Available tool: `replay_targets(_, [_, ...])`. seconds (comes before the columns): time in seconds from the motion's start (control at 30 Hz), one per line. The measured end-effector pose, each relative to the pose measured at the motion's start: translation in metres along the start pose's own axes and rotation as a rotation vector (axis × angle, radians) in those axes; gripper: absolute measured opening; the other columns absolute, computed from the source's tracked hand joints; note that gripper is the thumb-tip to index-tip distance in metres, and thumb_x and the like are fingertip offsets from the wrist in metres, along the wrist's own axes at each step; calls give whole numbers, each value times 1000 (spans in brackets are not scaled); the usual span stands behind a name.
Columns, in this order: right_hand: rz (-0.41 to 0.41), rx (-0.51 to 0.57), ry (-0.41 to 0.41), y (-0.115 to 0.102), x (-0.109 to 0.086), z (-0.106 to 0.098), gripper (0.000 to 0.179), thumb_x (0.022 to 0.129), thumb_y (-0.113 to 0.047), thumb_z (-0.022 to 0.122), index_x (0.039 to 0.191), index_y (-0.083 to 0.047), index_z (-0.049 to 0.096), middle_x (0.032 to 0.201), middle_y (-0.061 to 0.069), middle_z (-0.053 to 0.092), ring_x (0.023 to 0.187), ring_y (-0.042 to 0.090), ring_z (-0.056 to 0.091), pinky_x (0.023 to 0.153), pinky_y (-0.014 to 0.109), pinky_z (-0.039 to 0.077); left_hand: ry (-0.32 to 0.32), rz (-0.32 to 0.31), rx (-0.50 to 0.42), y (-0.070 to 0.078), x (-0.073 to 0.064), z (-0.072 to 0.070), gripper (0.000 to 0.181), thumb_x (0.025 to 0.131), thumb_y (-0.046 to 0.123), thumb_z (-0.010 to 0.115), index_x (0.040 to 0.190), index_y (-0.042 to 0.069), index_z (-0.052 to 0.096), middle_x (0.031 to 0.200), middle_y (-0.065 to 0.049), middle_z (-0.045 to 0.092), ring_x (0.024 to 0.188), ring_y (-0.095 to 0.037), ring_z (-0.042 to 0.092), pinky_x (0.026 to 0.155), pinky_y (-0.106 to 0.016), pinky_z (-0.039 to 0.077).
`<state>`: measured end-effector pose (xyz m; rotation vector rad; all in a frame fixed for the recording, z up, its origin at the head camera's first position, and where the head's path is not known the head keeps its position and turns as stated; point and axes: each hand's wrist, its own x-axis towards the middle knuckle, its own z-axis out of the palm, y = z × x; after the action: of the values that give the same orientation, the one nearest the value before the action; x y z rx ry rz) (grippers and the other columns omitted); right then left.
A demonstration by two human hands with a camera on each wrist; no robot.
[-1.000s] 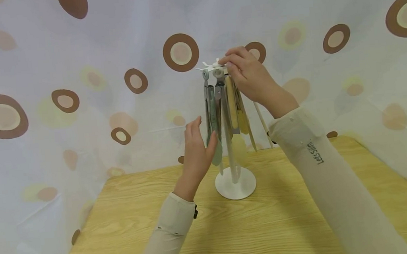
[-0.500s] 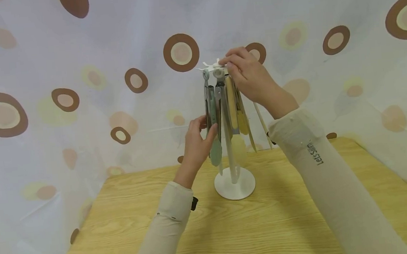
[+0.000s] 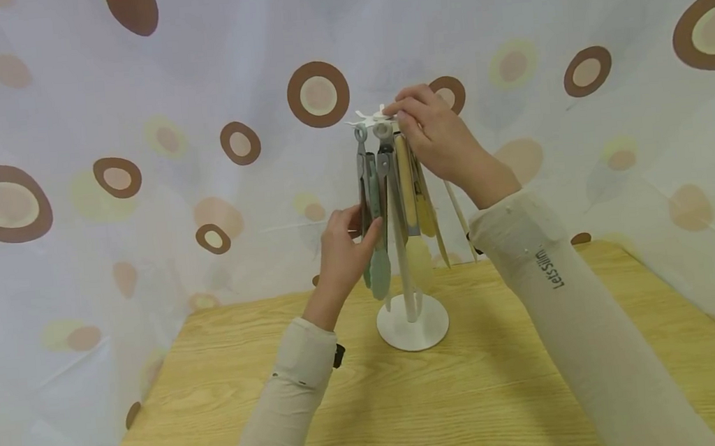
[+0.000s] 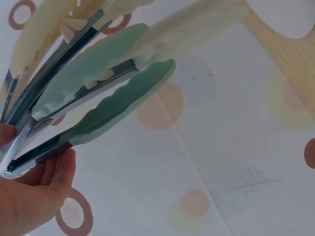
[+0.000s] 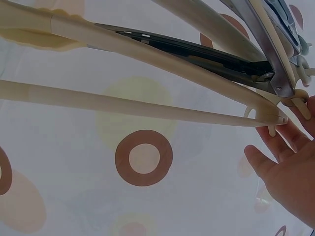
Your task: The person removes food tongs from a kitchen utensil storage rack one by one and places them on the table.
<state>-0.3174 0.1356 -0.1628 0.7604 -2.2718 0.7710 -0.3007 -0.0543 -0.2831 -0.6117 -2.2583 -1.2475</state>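
In the middle of the head view a white utensil stand (image 3: 413,327) carries several hanging kitchen tools. My left hand (image 3: 342,252) grips the green-tipped tongs (image 3: 380,274) about halfway down, thumb on one side and fingers on the other. The left wrist view shows their two scalloped green tips (image 4: 125,103) spread apart, with metal arms between my thumb and fingers. Up at the stand's hooked top, my right hand (image 3: 435,129) holds on, index finger over the top and thumb below. The right wrist view shows my right hand's fingers (image 5: 280,147) at the hook ends.
Cream-tipped tongs (image 3: 419,263) hang beside the green pair, close to the stand's pole. Slim light-coloured handles (image 3: 457,208) hang at the right. The stand rests on a wood-grain table (image 3: 502,379), with a spotted curtain (image 3: 153,113) behind it.
My left hand has come in from the left and closed round the green-tipped tongs, whose tips now hang slightly lower. My right hand has stayed at the stand's top.
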Motion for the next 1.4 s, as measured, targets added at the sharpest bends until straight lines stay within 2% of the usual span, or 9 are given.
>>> replay_targets(0.33, [4,13,5,1,-1,1,38,103,-16,33,126,0,59,135,16,44,127,32,39,106,45,32,2,-13,9,2,-2,-1,40,93,21,64,124,-4,58,106,-16,56,95,-27,60,86,-33,51])
replay_targets(0.73, [10,3,4,0,-1,0,39,103,-17,32,127,0,58,136,17,43,129,32,38,107,45,31,43,9,-6,7,0,-5,36,91,19,66,119,-4,61,103,-17,57,92,-29,60,84,-35,52])
replay_targets(1.17, [8,3,8,-1,0,1,39,103,-17,33,127,0,59,135,17,43,127,32,39,105,45,32,70,25,0,4,1,-10,36,91,18,66,118,-5,60,107,-21,57,94,-32,62,85,-37,52])
replay_targets(1.4, [17,1,7,-1,1,0,39,103,-16,32,127,1,59,135,16,44,127,33,40,105,45,33,82,26,1,6,-1,-14,35,91,19,65,117,-4,59,106,-17,57,93,-29,61,84,-37,52])
